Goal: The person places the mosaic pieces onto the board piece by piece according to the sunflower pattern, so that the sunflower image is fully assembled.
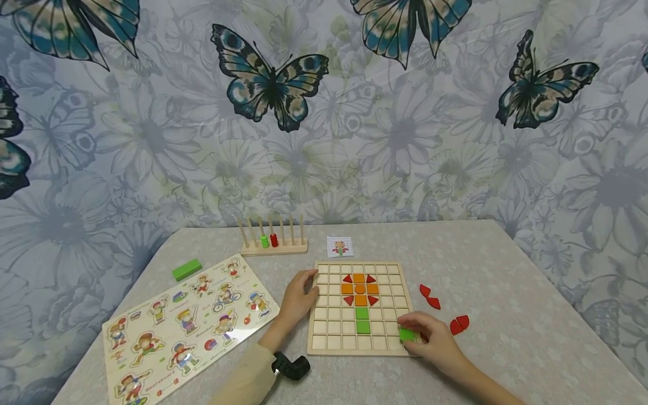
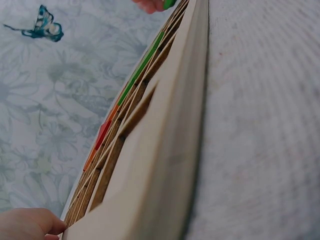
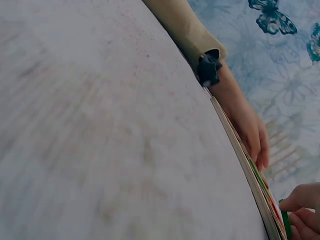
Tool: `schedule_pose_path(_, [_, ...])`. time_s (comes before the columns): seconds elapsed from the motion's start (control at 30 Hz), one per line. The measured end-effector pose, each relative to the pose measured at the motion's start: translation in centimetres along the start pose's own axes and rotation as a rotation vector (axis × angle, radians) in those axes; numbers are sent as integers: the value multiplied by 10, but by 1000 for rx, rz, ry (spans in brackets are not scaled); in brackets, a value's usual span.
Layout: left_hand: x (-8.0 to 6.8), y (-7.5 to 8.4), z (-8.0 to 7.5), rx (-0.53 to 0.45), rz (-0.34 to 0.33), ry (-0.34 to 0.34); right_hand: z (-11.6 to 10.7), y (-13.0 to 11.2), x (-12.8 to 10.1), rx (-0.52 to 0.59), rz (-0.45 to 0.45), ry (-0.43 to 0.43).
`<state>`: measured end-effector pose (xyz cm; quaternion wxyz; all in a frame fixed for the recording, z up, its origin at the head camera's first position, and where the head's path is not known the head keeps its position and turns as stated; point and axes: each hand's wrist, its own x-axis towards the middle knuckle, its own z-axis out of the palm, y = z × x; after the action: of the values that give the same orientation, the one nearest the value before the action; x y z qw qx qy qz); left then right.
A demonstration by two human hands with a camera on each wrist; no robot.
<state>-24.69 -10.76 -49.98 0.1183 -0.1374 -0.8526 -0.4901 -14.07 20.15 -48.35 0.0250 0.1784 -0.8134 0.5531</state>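
On the table lies a wooden grid board [image 1: 331, 329]. In its cells, orange pieces [image 1: 359, 278] form a cross with red triangles [image 1: 349, 301] at the corners, and two green square tiles [image 1: 362, 326] run down below. My left hand [image 1: 297, 295] grips the board's left edge between thumb and fingers; the left wrist view shows the fingertips at the rim. Over the board's lower right corner, my right hand [image 1: 430, 337] pinches a green square tile [image 1: 407, 334] between thumb and fingers. Part of that tile is hidden by the fingers.
Red curved pieces [image 1: 459, 324] lie right of the board. A small pattern card [image 1: 340, 246] is behind it, beside a peg stand [image 1: 275, 248] with green and red beads. At left are a picture puzzle board [image 1: 202, 349] and a green block [image 1: 187, 270].
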Motion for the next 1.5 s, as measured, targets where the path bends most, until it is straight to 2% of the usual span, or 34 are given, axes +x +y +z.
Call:
schedule_pose_path(0.07, [0,1,0,-4,-8,-5,6,-1,4,6,6,-35])
schedule_pose_path(0.4, [0,2,0,-10,-11,-5,38,-9,20,46,-100,-143])
schedule_pose_path(0.67, [1,1,0,12,-13,-8,54,-14,28,14,-185,-184])
schedule_pose_path(0.93, [2,2,-1,15,-14,-6,58,-12,29,20,-160,-213])
schedule_pose_path(1.2, [1,2,-2,7,-6,-5,59,-12,28,14,-238,-194])
schedule_pose_path(1.37, [1,1,-1,8,-1,-2,54,-11,28,26,-203,-146])
schedule_pose_path(1.5, [1,1,0,11,4,-3,47,-12,30,-4,-169,-60])
